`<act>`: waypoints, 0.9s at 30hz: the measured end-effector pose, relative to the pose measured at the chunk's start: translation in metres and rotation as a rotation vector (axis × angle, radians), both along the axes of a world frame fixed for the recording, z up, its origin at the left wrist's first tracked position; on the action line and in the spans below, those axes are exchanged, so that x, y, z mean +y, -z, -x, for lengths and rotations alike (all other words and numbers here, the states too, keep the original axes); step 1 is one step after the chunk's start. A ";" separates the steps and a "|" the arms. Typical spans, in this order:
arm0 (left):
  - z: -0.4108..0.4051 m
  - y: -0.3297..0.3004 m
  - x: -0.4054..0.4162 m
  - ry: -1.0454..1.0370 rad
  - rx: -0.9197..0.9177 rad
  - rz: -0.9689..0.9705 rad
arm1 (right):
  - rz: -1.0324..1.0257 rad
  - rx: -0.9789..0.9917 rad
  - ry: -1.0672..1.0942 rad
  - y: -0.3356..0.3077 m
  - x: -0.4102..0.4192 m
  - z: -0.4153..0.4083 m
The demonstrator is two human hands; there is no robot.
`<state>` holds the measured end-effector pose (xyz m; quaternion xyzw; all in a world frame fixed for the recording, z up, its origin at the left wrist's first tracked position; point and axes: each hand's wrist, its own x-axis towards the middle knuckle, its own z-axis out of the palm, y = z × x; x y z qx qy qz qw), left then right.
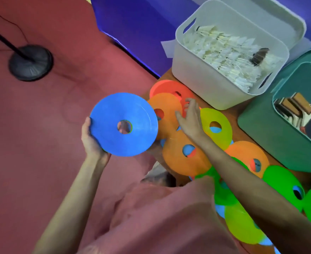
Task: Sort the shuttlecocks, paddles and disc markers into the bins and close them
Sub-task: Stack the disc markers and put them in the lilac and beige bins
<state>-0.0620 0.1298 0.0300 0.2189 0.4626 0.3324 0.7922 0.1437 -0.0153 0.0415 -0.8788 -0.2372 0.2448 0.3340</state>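
The left hand (92, 142) is gripping a flat blue plastic disc marker with a round centre hole (123, 124) by its lower left rim, fingers curled under it and thumb on the edge, holding it out past the left edge of the wooden table (233, 114), above the red floor (50, 125). The right hand (189, 118) is reaching across the table with its fingers spread and relaxed, resting on an orange disc marker (166, 110) near the table's far left corner and holding nothing; a red disc marker (169, 88) is lying partly under that orange one. More disc markers in orange, yellow-green (219, 125) and green (283, 182) are lying overlapped along the table's left edge toward the near end. At the far end a pale grey plastic bin (202, 79) is standing open, filled with white feather shuttlecocks (224, 54). Just to its right a dark green plastic bin (264, 136) is standing open with wooden-handled paddles (296, 105) inside. A black round stand base (31, 62) is sitting on the floor, well apart from the table.
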 end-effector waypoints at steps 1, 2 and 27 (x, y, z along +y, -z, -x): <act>0.008 0.002 0.002 -0.024 0.006 -0.001 | 0.057 0.003 0.008 0.008 0.004 -0.006; 0.014 0.004 0.004 -0.041 0.002 0.001 | 0.094 -0.036 -0.003 0.020 0.008 -0.012; 0.019 0.004 0.008 -0.094 0.019 -0.015 | 0.245 0.239 0.312 0.070 0.027 -0.028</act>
